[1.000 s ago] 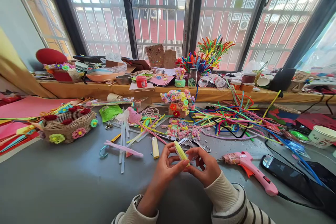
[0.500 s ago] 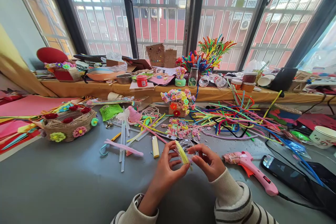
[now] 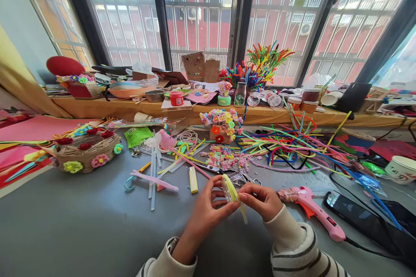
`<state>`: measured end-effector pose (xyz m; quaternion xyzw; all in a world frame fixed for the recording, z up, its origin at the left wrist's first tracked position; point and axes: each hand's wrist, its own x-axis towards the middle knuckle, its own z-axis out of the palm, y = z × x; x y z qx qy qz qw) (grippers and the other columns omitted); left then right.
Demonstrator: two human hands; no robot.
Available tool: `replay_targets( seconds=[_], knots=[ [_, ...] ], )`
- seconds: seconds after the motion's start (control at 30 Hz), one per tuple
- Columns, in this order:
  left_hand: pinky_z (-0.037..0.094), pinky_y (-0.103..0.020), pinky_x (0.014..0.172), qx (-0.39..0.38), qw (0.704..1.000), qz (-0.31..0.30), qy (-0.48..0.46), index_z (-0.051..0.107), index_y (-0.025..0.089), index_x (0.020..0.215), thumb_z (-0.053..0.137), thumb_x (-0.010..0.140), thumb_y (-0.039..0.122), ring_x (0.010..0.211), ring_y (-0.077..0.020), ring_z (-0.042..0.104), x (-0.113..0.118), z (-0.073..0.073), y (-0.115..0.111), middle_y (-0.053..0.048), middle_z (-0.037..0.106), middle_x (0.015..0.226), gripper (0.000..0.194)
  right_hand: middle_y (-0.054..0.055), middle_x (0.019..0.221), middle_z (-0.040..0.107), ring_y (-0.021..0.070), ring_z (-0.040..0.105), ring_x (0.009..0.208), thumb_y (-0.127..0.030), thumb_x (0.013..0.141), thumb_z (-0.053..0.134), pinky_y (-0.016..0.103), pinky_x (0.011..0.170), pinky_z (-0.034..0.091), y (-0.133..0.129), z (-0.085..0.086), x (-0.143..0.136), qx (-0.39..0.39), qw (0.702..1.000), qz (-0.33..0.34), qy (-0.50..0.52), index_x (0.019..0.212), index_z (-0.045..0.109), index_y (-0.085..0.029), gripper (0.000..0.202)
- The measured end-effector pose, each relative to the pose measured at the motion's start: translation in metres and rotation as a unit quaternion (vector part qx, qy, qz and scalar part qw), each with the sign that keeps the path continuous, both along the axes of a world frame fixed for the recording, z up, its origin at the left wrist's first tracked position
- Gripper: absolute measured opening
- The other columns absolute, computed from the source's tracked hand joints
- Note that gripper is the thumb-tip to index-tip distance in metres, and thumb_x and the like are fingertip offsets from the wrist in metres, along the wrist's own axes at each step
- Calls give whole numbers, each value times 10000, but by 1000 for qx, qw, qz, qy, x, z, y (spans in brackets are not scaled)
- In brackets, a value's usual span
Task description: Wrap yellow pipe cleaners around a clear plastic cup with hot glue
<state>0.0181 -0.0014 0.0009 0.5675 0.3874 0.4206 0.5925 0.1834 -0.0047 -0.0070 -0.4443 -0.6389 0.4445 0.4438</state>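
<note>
Between the fingers and thumb of my left hand (image 3: 209, 207) is a small clear, shiny piece with a pale yellow fuzzy pipe cleaner (image 3: 231, 188) lying along its side. My right hand (image 3: 262, 200) is closed at the lower right of that piece, thumb and forefinger pinching the pipe cleaner. A loose yellow end hangs down below the fingertips. What the clear piece is, I cannot make out. On the table just left of my left hand stands a pale yellow lighter (image 3: 193, 180). Scissors (image 3: 251, 178) lie behind my hands, partly hidden.
A pink glue gun (image 3: 316, 212) and a black phone (image 3: 354, 216) lie to the right. Glue sticks (image 3: 152, 181) and a flowered woven basket (image 3: 87, 156) are on the left. Behind are yarn clippings (image 3: 224, 158), a flower-covered box (image 3: 222, 127) and a heap of pipe cleaners (image 3: 282, 145).
My right thumb and finger have closed in on the yellow pipe cleaner, from slightly apart before. The pipe cleaner now bends along the clear piece, with its end hanging lower.
</note>
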Motion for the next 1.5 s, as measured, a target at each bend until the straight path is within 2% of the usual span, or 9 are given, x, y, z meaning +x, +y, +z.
replay_targets(
  seconds=[0.33,0.6,0.8,0.97,1.13,1.23,1.3,1.5],
  knots=[
    [488,-304,711,-21,999,7,-23,400,194,1013,714,541,283,805,-157,549,0,-1,1,-59,437,985,574,-18,508,474,99,406,510,-544,602,588,240,500,333,-2,-10,-10,1,997,-73,0,591,583,-161,383],
    [490,-322,714,-20,1000,12,-18,402,197,1018,714,538,271,799,-156,546,1,-2,1,-60,433,984,578,-57,476,344,67,268,459,-551,596,583,232,455,214,-1,-14,-11,-2,997,-79,4,590,547,-158,394],
    [484,-354,745,-20,1000,3,-14,388,198,1061,735,509,261,885,-204,536,2,-6,1,-97,427,1051,655,-71,463,303,55,207,442,-520,617,585,232,435,153,-3,-12,-13,-4,998,-64,-2,593,527,-159,367],
    [483,-336,762,-2,1000,0,16,392,190,1069,687,585,283,898,-198,544,3,-4,-2,-104,438,1069,574,-61,471,337,63,270,451,-535,619,575,229,448,212,-2,-14,-12,-10,998,-68,-2,603,539,-154,383],
    [481,-336,763,7,999,14,49,388,178,1087,673,588,241,910,-204,536,3,-1,-3,-116,443,1078,577,-2,559,527,96,429,534,-502,659,560,240,525,338,-2,-7,-10,-25,999,-27,1,655,626,-150,359],
    [485,-332,751,7,998,22,50,413,186,1069,687,560,207,898,-203,540,4,-1,-3,-107,461,1062,579,19,608,599,117,490,587,-498,662,561,257,586,378,-4,-5,-11,-22,998,-49,38,646,659,-156,356],
    [488,-330,741,4,998,23,50,420,186,1063,693,547,204,889,-203,545,5,-1,-4,-107,466,1059,584,18,587,605,116,496,566,-503,638,581,259,574,384,-4,-5,-12,-25,996,-69,52,618,663,-153,360],
    [487,-349,739,9,998,19,66,402,174,1081,705,524,210,896,-217,540,3,-2,-3,-123,455,1061,635,8,526,583,103,498,520,-511,590,618,246,549,398,-3,-8,-13,-52,994,-71,66,555,651,-144,371]
  ],
)
